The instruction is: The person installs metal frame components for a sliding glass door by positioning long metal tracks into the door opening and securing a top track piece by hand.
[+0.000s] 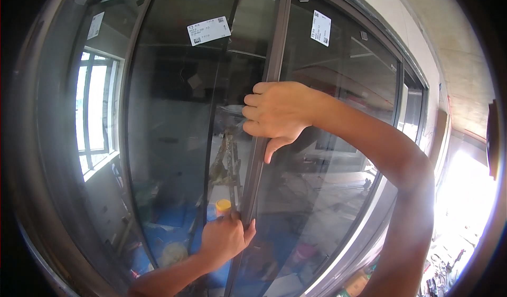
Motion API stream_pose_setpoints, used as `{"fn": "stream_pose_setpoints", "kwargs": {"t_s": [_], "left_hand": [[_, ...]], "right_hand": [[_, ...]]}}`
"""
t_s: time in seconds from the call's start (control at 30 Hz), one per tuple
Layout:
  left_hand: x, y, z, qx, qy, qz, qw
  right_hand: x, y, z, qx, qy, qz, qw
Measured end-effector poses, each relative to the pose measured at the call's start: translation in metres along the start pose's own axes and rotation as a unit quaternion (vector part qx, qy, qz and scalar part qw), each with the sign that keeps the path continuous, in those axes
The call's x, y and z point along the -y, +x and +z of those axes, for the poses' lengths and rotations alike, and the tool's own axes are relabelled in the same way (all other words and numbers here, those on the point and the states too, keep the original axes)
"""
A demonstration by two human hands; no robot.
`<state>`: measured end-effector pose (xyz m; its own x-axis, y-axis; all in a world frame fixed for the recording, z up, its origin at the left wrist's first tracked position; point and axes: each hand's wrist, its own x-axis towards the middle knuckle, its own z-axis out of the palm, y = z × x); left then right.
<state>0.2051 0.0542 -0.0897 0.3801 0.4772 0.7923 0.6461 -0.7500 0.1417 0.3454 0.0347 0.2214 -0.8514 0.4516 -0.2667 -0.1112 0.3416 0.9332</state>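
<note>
A tall glazed door or window panel with a dark metal frame (pixel 279 33) stands right in front of me. My right hand (pixel 282 109) wraps its fingers over the upright frame bar at mid-height, the thumb pointing down along the bar's right side. Lower on the same bar, my left hand (pixel 224 239) is closed against it, its fingers partly hidden and the thumb on the right side. Glass panes lie on both sides of the bar: a left pane (pixel 169 91) and a right pane (pixel 338 96). White printed labels (pixel 208 31) are stuck on the glass.
A bright window (pixel 96 109) shows at the left. A yellow-lidded container (pixel 223 206) appears in or through the glass. Grey wall edging (pixel 391 6) borders the frame's upper right. Scattered items (pixel 443 265) lie on the floor at the lower right.
</note>
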Motion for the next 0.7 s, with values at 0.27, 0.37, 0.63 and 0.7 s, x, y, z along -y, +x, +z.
{"fn": "stream_pose_setpoints", "kwargs": {"t_s": [0.27, 0.37, 0.63, 0.7], "left_hand": [[0.003, 0.002, 0.002, 0.007, -0.014, 0.019, 1.0], [0.0, 0.003, 0.0, 0.009, -0.018, 0.01, 1.0], [-0.005, -0.001, -0.002, 0.005, -0.022, -0.009, 1.0], [-0.005, 0.002, -0.013, 0.01, -0.02, -0.019, 1.0]], "right_hand": [[0.019, -0.015, 0.017, -0.195, -0.017, 0.053, 0.979], [0.021, -0.017, 0.022, -0.203, -0.041, 0.053, 0.977], [0.025, -0.015, 0.022, -0.228, -0.041, 0.053, 0.971], [0.023, -0.016, 0.019, -0.228, -0.042, 0.053, 0.971]]}}
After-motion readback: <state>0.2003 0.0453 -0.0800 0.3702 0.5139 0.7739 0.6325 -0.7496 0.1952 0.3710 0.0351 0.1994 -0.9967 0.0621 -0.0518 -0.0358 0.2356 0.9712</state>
